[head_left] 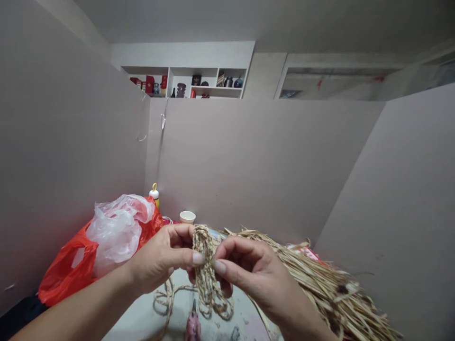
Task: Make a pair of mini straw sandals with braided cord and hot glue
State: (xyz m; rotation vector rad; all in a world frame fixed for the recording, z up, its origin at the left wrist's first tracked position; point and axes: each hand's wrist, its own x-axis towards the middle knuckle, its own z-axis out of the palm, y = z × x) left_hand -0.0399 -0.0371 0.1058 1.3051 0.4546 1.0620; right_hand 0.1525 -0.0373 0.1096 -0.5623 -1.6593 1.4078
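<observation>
Held up over the table is a folded bundle of twisted straw cord, its loops hanging down at the lower end. My left hand pinches the bundle from the left, thumb across its front. From the right, my right hand closes thumb and fingertips on the cord near the middle of the bundle. A loose tail of the same cord curls on the table to the left. Just below the bundle lies a pointed tool with a pinkish handle, its tip toward the loops.
A big heap of dry straw strips covers the right side. On the left sit a red plastic bag and a clear plastic bag. A paper cup and a white-and-yellow bottle stand behind, on the pale table.
</observation>
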